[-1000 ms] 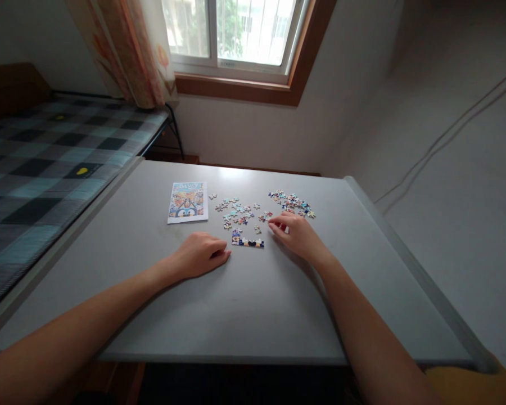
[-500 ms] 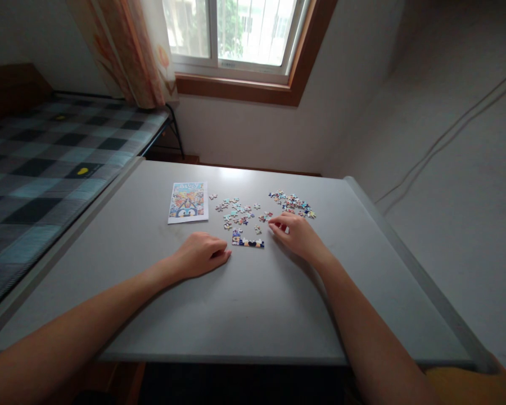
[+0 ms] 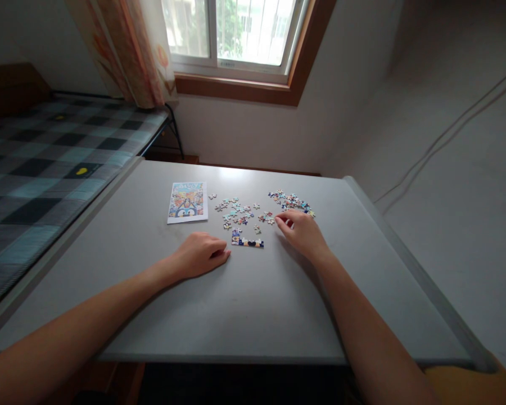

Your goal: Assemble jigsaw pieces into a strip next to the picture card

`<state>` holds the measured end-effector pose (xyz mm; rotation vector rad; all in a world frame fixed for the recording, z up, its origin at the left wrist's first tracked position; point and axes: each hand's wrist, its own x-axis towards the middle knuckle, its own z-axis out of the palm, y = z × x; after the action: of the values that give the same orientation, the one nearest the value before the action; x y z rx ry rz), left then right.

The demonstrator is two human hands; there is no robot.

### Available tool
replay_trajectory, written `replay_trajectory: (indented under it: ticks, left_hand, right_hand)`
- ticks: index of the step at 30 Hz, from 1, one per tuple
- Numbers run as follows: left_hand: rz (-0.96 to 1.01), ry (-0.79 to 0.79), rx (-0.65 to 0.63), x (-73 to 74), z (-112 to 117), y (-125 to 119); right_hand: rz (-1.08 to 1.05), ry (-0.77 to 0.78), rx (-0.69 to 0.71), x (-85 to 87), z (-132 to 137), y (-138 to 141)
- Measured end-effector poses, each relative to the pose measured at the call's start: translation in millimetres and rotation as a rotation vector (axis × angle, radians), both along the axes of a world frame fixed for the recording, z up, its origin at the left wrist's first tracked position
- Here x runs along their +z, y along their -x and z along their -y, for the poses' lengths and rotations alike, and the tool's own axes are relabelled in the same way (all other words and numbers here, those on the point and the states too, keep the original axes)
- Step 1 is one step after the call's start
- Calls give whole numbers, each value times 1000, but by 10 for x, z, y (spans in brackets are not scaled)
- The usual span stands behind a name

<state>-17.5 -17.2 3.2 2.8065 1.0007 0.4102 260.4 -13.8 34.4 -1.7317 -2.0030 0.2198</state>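
My left hand [image 3: 200, 253] rests on the table with its fingers curled in, nothing showing in them. Just right of it lies a joined strip of jigsaw puzzle [image 3: 248, 243], with dark blue and cream parts and a taller left end. My right hand [image 3: 301, 229] hovers low with thumb and forefinger nearly meeting; whether anything small is between them is hidden. Close by its fingertips lies a small cluster of puzzle pieces [image 3: 266, 217]. Behind that hand is a pile of loose pieces [image 3: 293, 201], partly covered by it. More scattered pieces [image 3: 236, 211] lie in the middle.
A printed picture sheet [image 3: 188, 202] lies at the back left of the white table [image 3: 236, 315]. A bed with a checked cover [image 3: 67, 146] stands to the left. Behind the table are a window [image 3: 231, 34] and a curtain [image 3: 130, 56].
My right hand has shifted slightly right, and a puzzle piece beside its fingertips now shows more fully. My left hand stays in place.
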Motion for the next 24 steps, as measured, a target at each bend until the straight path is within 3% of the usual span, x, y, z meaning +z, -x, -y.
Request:
replay_trajectory:
  ticks: [15, 24]
  left_hand:
    - [-6, 1, -3, -5, -9, 1]
    - [-3, 6, 3, 11, 1, -7]
  right_hand:
    - [-55, -24, -71, -55, -40, -40]
    - [-22, -16, -43, -90, -51, -64]
